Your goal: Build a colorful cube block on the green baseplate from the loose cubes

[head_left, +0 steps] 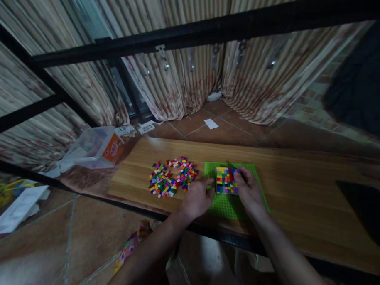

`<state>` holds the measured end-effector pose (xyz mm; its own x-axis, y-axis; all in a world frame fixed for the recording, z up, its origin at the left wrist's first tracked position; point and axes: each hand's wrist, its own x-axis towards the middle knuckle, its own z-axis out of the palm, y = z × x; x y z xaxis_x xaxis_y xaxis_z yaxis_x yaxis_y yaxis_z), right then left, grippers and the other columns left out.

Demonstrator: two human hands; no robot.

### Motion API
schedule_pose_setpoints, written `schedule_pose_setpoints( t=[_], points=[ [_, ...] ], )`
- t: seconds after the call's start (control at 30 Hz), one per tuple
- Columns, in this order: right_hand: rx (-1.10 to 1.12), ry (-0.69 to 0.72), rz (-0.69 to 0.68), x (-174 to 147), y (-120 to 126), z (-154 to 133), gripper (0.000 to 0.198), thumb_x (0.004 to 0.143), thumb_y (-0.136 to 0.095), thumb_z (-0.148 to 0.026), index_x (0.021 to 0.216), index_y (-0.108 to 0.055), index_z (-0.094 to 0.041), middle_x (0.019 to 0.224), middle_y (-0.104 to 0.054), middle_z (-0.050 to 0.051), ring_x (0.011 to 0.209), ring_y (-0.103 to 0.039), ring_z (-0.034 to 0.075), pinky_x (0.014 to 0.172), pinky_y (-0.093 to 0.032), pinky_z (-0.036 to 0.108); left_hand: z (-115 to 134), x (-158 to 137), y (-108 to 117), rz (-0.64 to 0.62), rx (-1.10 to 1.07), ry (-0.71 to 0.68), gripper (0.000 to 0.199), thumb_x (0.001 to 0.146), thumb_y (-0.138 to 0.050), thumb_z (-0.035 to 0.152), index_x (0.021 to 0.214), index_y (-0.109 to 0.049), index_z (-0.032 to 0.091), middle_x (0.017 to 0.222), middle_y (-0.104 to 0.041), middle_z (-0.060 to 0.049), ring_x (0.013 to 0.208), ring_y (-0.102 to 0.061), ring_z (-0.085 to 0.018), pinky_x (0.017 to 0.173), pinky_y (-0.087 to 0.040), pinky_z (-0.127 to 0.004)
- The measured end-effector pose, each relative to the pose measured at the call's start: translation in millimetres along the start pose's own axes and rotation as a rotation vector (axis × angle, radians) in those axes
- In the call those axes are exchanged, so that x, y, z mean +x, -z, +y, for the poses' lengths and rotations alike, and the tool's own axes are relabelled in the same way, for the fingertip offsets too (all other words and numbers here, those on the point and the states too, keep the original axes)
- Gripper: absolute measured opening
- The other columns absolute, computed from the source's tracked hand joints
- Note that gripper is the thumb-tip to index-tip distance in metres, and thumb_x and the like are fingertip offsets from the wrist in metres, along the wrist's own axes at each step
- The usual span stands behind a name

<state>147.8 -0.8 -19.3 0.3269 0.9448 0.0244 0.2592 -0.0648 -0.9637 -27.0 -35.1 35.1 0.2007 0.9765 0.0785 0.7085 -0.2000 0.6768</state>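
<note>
A block of multicoloured toy bricks (226, 179), with yellow, red, blue and green on its top, sits over a green studded baseplate (226, 210). My right hand (249, 188) grips the block's right side, thumb at its near edge and fingers behind. Just left of the block is my left hand (198, 198), fingers curled and closed, tips close to the block's left edge. Whether a small brick is between those fingertips is too dim to make out. Loose small bricks (186, 171) of many colours lie in a spread pile left of the baseplate.
The wooden tabletop (297, 184) carries a dark flat object (367, 211) at the right. Beyond its left end stands a clear plastic box (93, 148) with an orange label. Dark metal bars (180, 37) cross in front of striped curtains (188, 84). White paper (211, 124) lies on the tiled floor.
</note>
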Motion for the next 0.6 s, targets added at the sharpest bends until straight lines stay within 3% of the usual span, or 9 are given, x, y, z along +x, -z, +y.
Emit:
schedule_pose_setpoints(
  t=[0.23,0.37,0.47,0.6],
  points=[
    [-0.073,0.031,0.040,1.3,0.5,-1.0,0.060,0.077,-0.055,-0.055,0.124,-0.056,-0.017,0.117,-0.062,0.014,0.105,-0.058,0.026,0.094,-0.042,0.046,-31.3,11.1,41.6,0.144,0.173,0.091,0.031,0.079,-0.049,0.013,0.102,-0.068,0.018,0.102,-0.070,-0.008,0.094,-0.064,-0.020,0.087,-0.049,-0.031],
    [-0.080,-0.004,0.054,4.9,1.6,-1.6,0.060,0.076,-0.055,-0.054,0.123,-0.057,-0.017,0.118,-0.062,0.014,0.104,-0.059,0.026,0.092,-0.043,0.046,-47.1,12.0,57.2,0.077,0.340,0.190,0.030,0.073,-0.051,0.009,0.095,-0.070,0.017,0.094,-0.071,-0.010,0.092,-0.066,-0.024,0.086,-0.049,-0.034],
    [-0.072,0.014,0.050,8.2,2.0,1.1,0.059,0.075,-0.056,-0.055,0.120,-0.059,-0.017,0.115,-0.064,0.014,0.103,-0.060,0.026,0.093,-0.042,0.047,-55.8,9.6,66.9,0.094,0.342,0.253,0.030,0.072,-0.052,0.007,0.094,-0.070,0.015,0.095,-0.071,-0.011,0.093,-0.066,-0.024,0.086,-0.049,-0.033],
    [-0.122,0.065,0.034,8.3,3.0,1.2,0.056,0.074,-0.057,-0.055,0.116,-0.062,-0.018,0.109,-0.066,0.012,0.099,-0.060,0.026,0.090,-0.044,0.047,-58.6,6.2,67.8,0.020,0.372,0.236,0.025,0.071,-0.055,0.008,0.088,-0.071,0.017,0.089,-0.071,-0.010,0.089,-0.066,-0.024,0.083,-0.049,-0.032]
  ],
)
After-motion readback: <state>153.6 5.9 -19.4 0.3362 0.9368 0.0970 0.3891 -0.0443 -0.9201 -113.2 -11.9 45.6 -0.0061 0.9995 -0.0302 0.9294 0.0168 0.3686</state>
